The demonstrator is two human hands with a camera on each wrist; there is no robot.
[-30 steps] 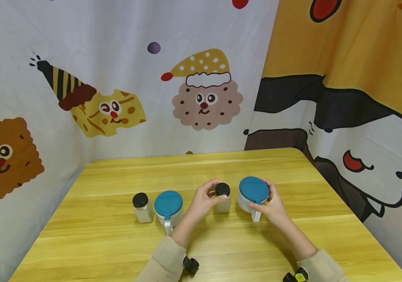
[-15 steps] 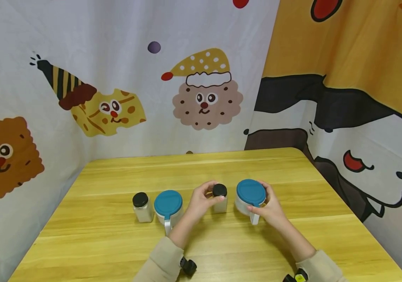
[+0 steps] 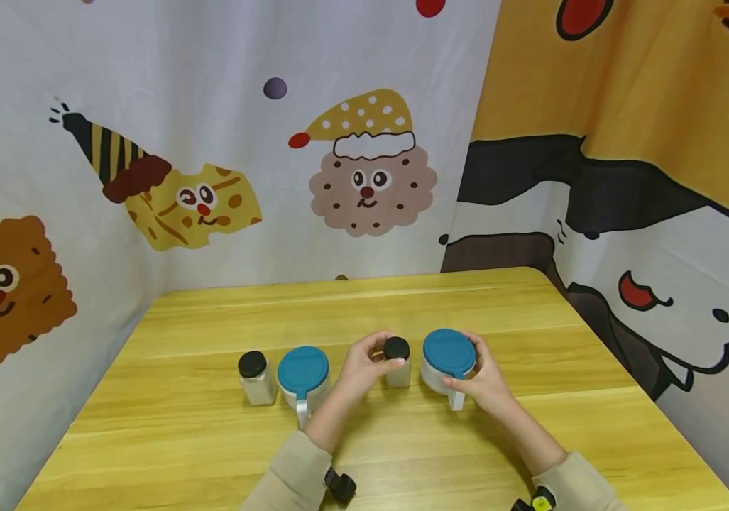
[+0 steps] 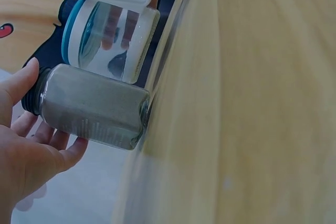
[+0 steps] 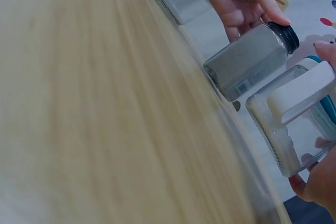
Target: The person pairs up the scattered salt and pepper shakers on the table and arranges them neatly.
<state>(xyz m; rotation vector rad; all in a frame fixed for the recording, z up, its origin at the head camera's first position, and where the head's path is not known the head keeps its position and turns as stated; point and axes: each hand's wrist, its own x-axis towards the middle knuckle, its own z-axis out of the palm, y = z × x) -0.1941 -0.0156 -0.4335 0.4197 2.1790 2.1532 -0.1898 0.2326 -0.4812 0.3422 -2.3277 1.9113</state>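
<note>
My left hand (image 3: pixel 358 370) pinches a clear jar (image 3: pixel 398 375) with a black screw lid, thumb and fingers around its neck. The left wrist view shows greyish contents filling that black-lidded jar (image 4: pixel 94 106). Just right of it, my right hand (image 3: pixel 487 376) grips a clear round canister (image 3: pixel 436 382) with a blue lid and white handle, thumb near the handle and fingers around the far side. In the right wrist view, the handle (image 5: pixel 302 95) faces the camera, and pale material lies at the canister's bottom. A narrow gap separates the two containers in the head view.
Left of my left hand stand a second black-lidded jar (image 3: pixel 259 388) and a second blue-lidded canister (image 3: pixel 304 369), close together. The wooden table (image 3: pixel 377 461) has a far edge along a printed curtain (image 3: pixel 223 128). Dark devices (image 3: pixel 341 487) sit at both wrists.
The blue-lidded canister in my right hand has moved slightly left and nearer to me. The black-lidded jar in my left hand has shifted slightly left. Both grips look the same.
</note>
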